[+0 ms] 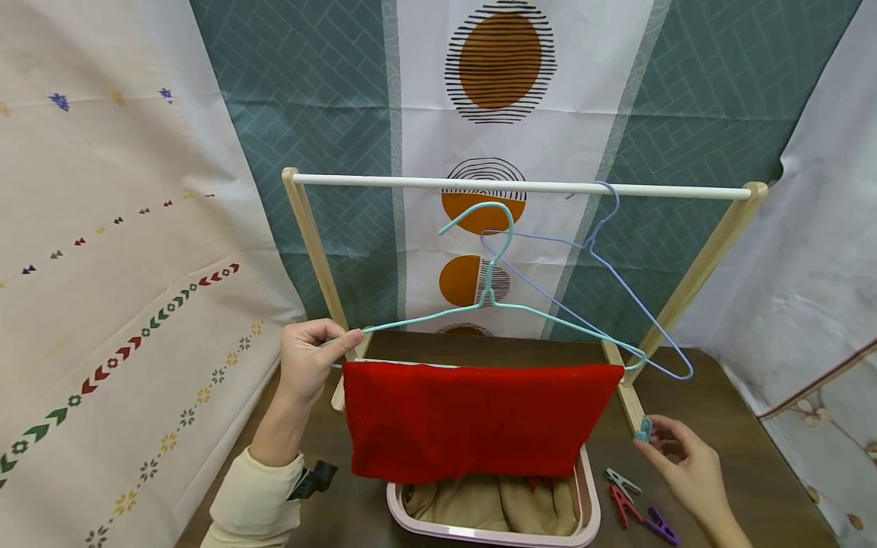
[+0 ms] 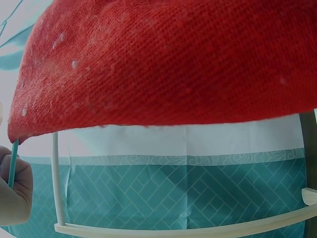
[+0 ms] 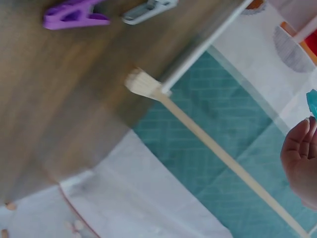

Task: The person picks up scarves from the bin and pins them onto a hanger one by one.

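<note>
My left hand (image 1: 311,358) grips the left end of a mint-green clothes hanger (image 1: 488,297). Over the hanger's lower bar hangs a folded red knit cloth (image 1: 479,418), which fills much of the left wrist view. Between thumb and fingertips my right hand (image 1: 692,464) pinches a teal clothespin (image 1: 644,430), to the right of the cloth and apart from it. In the right wrist view only part of that clothespin (image 3: 312,101) shows, at the right edge. The mint hanger's hook is in front of and below the rack's white rod, not on it.
A wooden rack with a white rod (image 1: 411,182) carries a blue-purple hanger (image 1: 637,297). Under the cloth stands a pink basket (image 1: 493,535) with tan fabric (image 1: 473,506). Grey (image 1: 622,481), red (image 1: 623,506) and purple (image 1: 661,527) clothespins lie on the brown table (image 1: 760,464). Printed curtains surround it.
</note>
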`<act>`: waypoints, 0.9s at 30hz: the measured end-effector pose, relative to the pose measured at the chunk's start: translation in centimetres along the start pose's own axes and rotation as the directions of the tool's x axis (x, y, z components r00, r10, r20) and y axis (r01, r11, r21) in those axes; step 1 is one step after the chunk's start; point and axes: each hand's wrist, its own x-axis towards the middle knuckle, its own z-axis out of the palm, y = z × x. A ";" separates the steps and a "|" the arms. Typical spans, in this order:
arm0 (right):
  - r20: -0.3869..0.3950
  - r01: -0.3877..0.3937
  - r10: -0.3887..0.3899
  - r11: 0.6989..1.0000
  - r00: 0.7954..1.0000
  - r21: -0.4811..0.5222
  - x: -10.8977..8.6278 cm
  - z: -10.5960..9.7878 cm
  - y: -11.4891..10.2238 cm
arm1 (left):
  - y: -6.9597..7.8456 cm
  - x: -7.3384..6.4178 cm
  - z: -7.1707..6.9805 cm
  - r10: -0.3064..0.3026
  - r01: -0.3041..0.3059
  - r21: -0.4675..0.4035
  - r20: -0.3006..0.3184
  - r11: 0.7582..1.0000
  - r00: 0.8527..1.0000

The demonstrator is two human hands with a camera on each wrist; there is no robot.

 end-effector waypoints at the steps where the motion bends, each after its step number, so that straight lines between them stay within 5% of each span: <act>1: -0.005 0.007 -0.007 1.000 1.000 0.015 0.1 -0.1 -0.1 | 0.0 0.0 0.0 0.000 0.000 -0.001 0.002 1.000 1.000; 10: 0.011 0.128 -0.130 0.985 0.991 0.114 1.3 -0.8 -2.5 | 0.1 0.1 0.3 0.011 -0.011 -0.006 0.006 1.000 1.000; 20: 0.064 0.291 -0.312 0.930 0.948 0.224 3.5 -1.4 -6.5 | -0.1 0.2 0.2 0.010 -0.010 0.025 -0.002 1.000 1.000; 24: 0.063 0.329 -0.364 0.894 0.929 0.304 4.2 -1.1 -8.2 | -0.1 0.3 0.2 0.027 -0.027 0.015 0.019 1.000 0.999; 27: 0.051 0.372 -0.429 0.831 0.902 0.414 4.8 -0.6 -9.2 | -0.1 0.4 0.2 0.041 -0.041 -0.005 0.042 0.999 0.998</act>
